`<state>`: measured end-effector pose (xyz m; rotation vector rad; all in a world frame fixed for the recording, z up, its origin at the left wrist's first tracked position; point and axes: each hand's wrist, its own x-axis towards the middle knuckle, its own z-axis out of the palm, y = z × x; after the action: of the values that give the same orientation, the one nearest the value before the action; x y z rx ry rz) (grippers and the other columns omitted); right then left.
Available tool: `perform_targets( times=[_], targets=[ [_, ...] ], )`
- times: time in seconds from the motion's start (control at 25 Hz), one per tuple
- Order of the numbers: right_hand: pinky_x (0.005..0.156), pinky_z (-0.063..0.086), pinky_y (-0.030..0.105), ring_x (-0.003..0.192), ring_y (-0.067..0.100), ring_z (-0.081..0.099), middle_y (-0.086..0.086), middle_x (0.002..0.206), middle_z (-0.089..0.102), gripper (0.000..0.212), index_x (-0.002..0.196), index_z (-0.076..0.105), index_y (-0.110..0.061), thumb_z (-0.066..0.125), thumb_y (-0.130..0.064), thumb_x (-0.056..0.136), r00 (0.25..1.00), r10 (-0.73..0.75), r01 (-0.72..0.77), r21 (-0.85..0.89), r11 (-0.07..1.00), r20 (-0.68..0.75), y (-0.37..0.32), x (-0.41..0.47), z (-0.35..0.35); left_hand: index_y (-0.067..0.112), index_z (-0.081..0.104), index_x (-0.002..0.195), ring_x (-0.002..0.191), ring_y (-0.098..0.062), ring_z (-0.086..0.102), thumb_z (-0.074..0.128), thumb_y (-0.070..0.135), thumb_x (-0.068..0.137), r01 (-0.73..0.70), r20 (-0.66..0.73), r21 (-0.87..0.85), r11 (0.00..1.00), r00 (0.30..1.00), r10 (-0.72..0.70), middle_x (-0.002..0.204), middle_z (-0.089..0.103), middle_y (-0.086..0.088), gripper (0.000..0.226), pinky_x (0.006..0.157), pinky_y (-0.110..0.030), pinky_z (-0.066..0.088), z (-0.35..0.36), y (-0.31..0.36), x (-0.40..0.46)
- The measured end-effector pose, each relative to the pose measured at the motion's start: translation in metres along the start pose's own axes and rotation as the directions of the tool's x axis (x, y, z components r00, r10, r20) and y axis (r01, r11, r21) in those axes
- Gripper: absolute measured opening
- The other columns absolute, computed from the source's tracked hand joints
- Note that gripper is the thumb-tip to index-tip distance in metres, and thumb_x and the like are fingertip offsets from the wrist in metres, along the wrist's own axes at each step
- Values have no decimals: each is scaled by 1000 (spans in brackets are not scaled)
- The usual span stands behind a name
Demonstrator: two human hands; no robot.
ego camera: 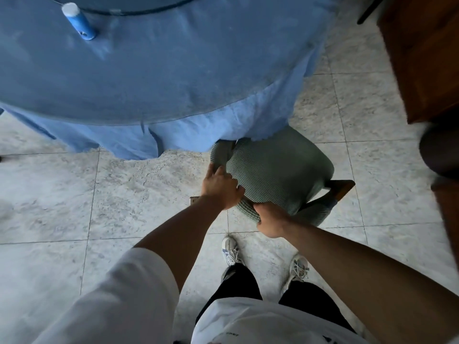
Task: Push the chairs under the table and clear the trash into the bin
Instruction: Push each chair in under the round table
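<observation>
Gripping the chair (273, 170) back from behind, left hand (221, 187) at 9 o'clock and right hand (270, 219) at 6, each grip curled round the green fabric for pushing; its seat already sits partly beneath the tabletop (149, 70) cloth at 12 o'clock.

No text can be read. The blue tube (79, 22) on the far tabletop (173, 70) bears a dark mark, and the white shirt (248, 326) small print, both too blurred.
</observation>
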<state>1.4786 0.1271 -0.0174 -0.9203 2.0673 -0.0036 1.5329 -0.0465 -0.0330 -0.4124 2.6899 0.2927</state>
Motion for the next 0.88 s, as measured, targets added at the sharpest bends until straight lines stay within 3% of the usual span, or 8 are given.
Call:
perform_targets(
  times=[0.28,0.4,0.52,0.64,0.8,0.88],
  targets=[
    [86,55,37,108,33,65,13,120,67,34,125,58,-10,61,-13,91,991,-97,105,-96,990,88,33,-28,18,19,76,101,133,-23,43,32,45,96,123,-30,-83,989,992,-126,118,68,-6,52,123,-54,11,26,44,-45],
    [80,53,36,105,34,66,15,114,67,26,115,60,-9,59,-8,89,973,-194,209,-128,969,121,75,-45,11,19,75,98,131,-24,45,29,46,94,220,-50,-110,969,973,-227,112,70,-5,54,122,-54,12,38,91,-55],
    [69,42,31,99,35,65,16,108,68,16,100,59,-11,56,-3,87,941,-267,310,-216,926,208,125,-65,-2,18,76,93,128,-23,47,27,48,92,358,-60,-191,914,925,-375,109,72,-4,57,122,-55,14,57,156,-66],
    [69,40,29,99,33,65,14,108,69,26,107,65,-8,55,-1,85,906,-323,397,-282,873,274,180,-82,-19,20,76,91,124,-24,49,22,50,92,478,-69,-278,833,855,-514,106,73,-1,62,119,-56,15,71,229,-69],
    [80,56,38,95,26,67,6,109,72,38,115,68,-23,55,-2,86,892,-324,427,-352,833,314,253,-91,-47,21,74,98,121,-30,50,20,54,95,563,2,-375,736,795,-607,109,71,-4,63,119,-55,14,76,317,-58],
    [94,53,41,102,23,66,0,117,71,50,124,65,-36,54,-3,87,892,-342,441,-404,801,295,282,-94,-60,21,73,102,118,-32,53,17,57,97,551,17,-387,739,806,-592,111,71,-7,67,119,-55,17,75,345,-50]
  ],
)
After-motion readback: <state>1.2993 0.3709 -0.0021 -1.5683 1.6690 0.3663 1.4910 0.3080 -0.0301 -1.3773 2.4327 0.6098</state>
